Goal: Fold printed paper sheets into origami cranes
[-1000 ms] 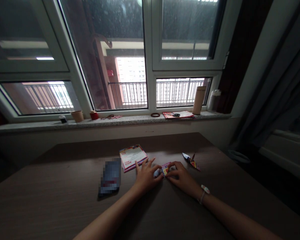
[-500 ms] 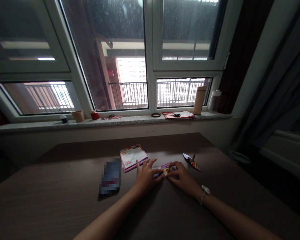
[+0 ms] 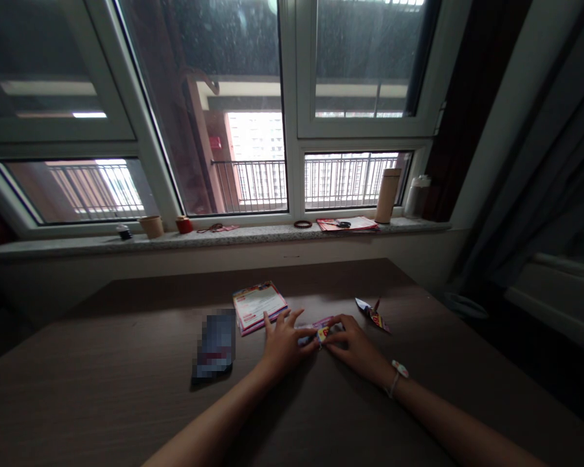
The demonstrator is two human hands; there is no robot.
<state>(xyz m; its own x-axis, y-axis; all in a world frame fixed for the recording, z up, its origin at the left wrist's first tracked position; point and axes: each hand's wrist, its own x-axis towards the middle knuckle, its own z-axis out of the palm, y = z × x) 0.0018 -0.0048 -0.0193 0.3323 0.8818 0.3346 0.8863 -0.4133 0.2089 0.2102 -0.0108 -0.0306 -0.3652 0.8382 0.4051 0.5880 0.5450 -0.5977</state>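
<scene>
A small printed paper (image 3: 323, 333), purple with a yellow and red patch, lies partly folded on the table between my hands. My left hand (image 3: 285, 344) holds its left side between thumb and forefinger; the other fingers spread out toward the card stack. The thumb and fingers of my right hand (image 3: 353, 347) pinch the yellow and red end. Much of the paper is hidden by my fingers. Just beyond my left fingertips rests a stack of printed square sheets (image 3: 260, 305). Right of my right hand stands a folded paper piece (image 3: 374, 314) with a pointed white tip.
A dark pixelated object (image 3: 217, 347) lies on the brown table (image 3: 102, 363), left of my left hand. Along the stone windowsill (image 3: 253, 235) are a tan cup (image 3: 151, 226), a red spool (image 3: 183, 225), a bracelet (image 3: 302, 224), scissors (image 3: 341, 224) on red papers, and a tall tan flask (image 3: 388, 196).
</scene>
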